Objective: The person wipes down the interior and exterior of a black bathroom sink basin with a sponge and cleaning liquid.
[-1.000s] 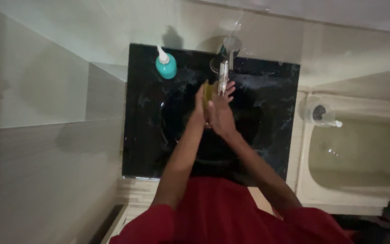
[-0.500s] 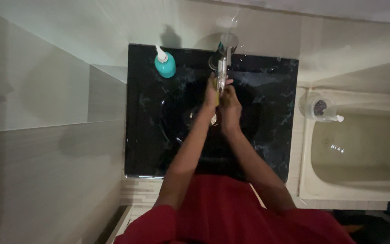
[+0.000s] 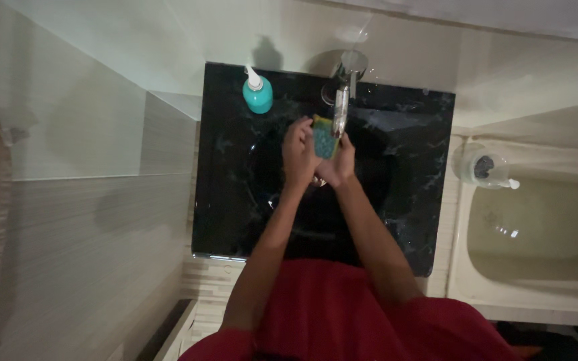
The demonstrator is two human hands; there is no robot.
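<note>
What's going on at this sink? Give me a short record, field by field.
Place: black marbled sink set against a pale tiled wall
Left hand: grips the left side of the sponge
Right hand: holds the sponge from the right and below
Sponge: teal face up, yellow edge, held under the spout
Tap: chrome, at the back of the sink; running water cannot be made out
Soap bottle: teal pump bottle, back left corner
Beside the sink: pale bathtub, with a clear bottle on its rim

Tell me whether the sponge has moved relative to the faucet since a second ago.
Yes. The sponge now faces up, directly under the faucet spout, held between both hands; earlier it stood edge-on, left of the spout.
</note>
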